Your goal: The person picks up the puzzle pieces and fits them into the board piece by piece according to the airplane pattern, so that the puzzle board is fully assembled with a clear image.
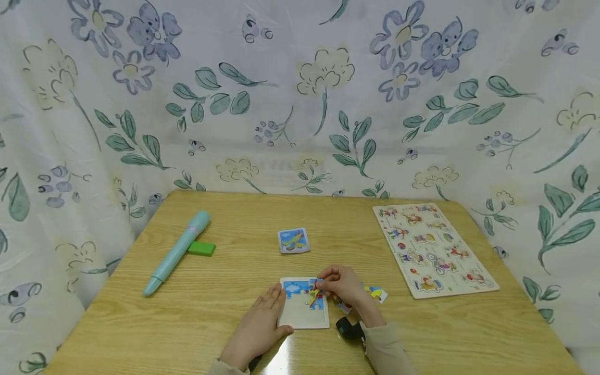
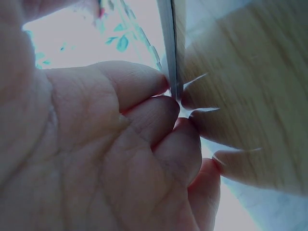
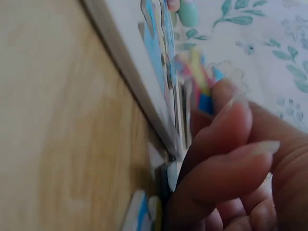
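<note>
A small jigsaw tray [image 1: 300, 319] lies before me, its blue sky and aeroplane pieces [image 1: 292, 288] filling the top and right side. My left hand [image 1: 255, 330] lies along the tray's left edge, thumb near the lower corner. In the left wrist view its fingertips [image 2: 166, 110] touch the tray's side. Over the upper right of the tray, my right hand [image 1: 344, 286] pinches a colourful puzzle piece [image 3: 202, 82] between thumb and finger. Loose pieces [image 1: 377, 294] lie just right of the tray, partly hidden by that hand.
Behind the tray lies a square aeroplane picture card [image 1: 294, 241]. A teal pen-shaped object [image 1: 175, 255] and a green block [image 1: 202, 248] are at left. A wooden figure puzzle board [image 1: 428, 250] lies at right. A floral curtain [image 1: 300, 130] hangs along the table's back edge.
</note>
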`<action>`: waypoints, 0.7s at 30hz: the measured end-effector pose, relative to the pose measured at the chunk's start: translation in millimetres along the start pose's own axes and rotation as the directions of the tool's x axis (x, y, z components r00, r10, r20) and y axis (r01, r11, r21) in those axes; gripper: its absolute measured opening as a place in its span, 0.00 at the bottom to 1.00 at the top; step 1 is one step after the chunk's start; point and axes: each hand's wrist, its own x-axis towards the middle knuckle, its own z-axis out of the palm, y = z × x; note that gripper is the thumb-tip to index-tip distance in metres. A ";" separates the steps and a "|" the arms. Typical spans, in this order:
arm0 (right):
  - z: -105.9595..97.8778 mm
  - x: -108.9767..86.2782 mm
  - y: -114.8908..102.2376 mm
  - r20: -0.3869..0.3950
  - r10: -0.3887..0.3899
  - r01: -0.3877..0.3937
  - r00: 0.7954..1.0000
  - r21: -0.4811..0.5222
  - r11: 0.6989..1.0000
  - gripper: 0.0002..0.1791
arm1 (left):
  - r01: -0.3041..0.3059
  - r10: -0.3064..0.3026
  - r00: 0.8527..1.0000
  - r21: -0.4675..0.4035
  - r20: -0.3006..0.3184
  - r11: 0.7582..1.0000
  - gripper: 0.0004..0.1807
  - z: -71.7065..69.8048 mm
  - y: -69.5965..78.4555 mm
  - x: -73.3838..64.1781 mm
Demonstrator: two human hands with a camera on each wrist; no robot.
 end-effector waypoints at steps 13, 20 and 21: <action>19.0 2.0 -4.8 -0.159 -0.104 0.047 0.982 -0.324 0.945 0.08 | 0.007 -0.007 1.000 -0.009 0.020 1.000 0.46 0.2 -1.2 -0.9; 22.4 2.0 -8.2 -0.201 -0.110 0.028 0.973 -0.372 0.928 0.10 | 0.001 -0.001 1.000 0.005 0.009 1.000 0.45 1.1 -2.0 0.1; 22.5 2.0 -8.6 -0.208 -0.107 0.021 0.972 -0.377 0.926 0.10 | 0.000 0.000 1.000 0.008 0.007 1.000 0.45 1.0 -1.9 0.1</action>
